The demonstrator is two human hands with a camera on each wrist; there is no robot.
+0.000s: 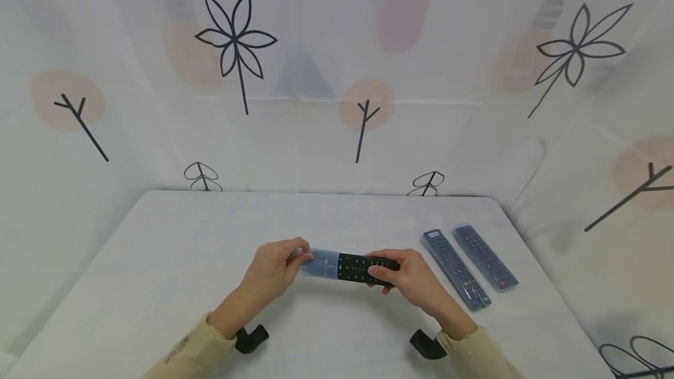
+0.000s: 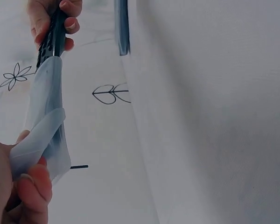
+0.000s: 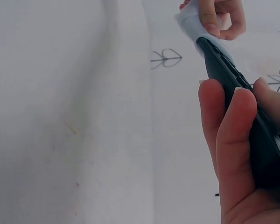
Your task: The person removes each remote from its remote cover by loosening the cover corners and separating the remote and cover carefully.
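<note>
A black remote control is held level above the table, its left part inside a translucent bluish sleeve cover. My right hand grips the bare right end of the remote, thumb over the buttons and fingers beneath. At the other end my left hand pinches the cover between thumb and fingers. In the left wrist view a flap of the cover folds back over my left fingers. The right wrist view shows the remote's smooth back coming out of the cover's mouth.
Two more remotes lie on the white table to the right, both in translucent covers: a nearer remote and a farther remote, side by side and slanted. A patterned white curtain stands behind the table.
</note>
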